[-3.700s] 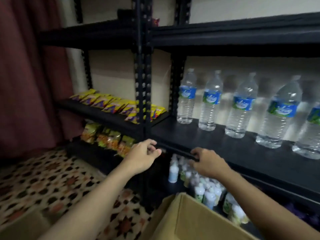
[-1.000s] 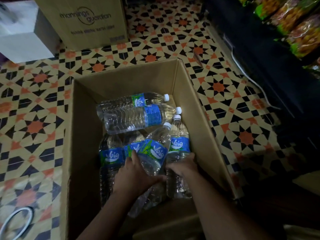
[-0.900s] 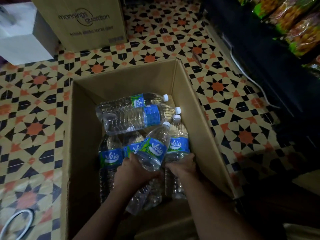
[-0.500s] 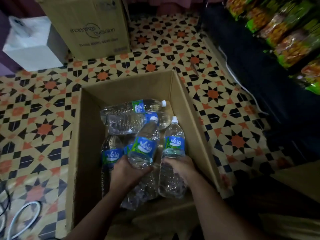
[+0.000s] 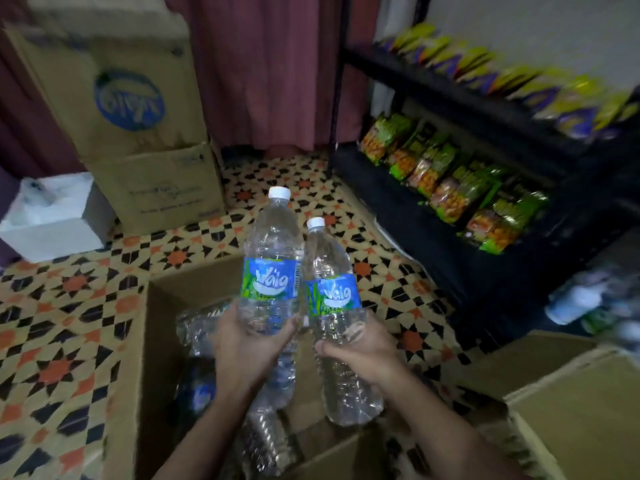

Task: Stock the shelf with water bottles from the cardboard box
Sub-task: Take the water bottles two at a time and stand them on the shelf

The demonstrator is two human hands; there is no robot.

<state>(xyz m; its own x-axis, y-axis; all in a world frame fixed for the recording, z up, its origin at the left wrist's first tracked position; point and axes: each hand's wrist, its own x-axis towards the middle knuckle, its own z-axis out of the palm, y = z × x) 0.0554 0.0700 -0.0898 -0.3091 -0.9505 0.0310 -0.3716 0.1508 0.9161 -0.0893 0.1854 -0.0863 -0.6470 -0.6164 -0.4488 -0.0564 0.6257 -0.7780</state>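
My left hand point(image 5: 247, 344) grips a clear water bottle point(image 5: 272, 251) with a blue and green label and white cap, held upright above the open cardboard box point(image 5: 152, 341). My right hand point(image 5: 360, 355) grips a second, matching bottle point(image 5: 332, 296) just to its right, the two bottles nearly touching. More bottles point(image 5: 199, 330) lie inside the box below my hands, partly hidden by my arms. The black shelf unit point(image 5: 446, 237) stands to the right.
Snack packets fill the black shelves: green and orange ones point(image 5: 446, 188) low, yellow and purple ones point(image 5: 519, 81) above. Two stacked cardboard boxes point(image 5: 138, 133) and a white box point(image 5: 52, 216) stand at the back left. Another carton flap point(image 5: 571, 410) lies at the lower right. The floor is patterned tile.
Both hands have lifted their bottles up out of the box to upright. The view has tilted up, so the curtain and shelves now show.
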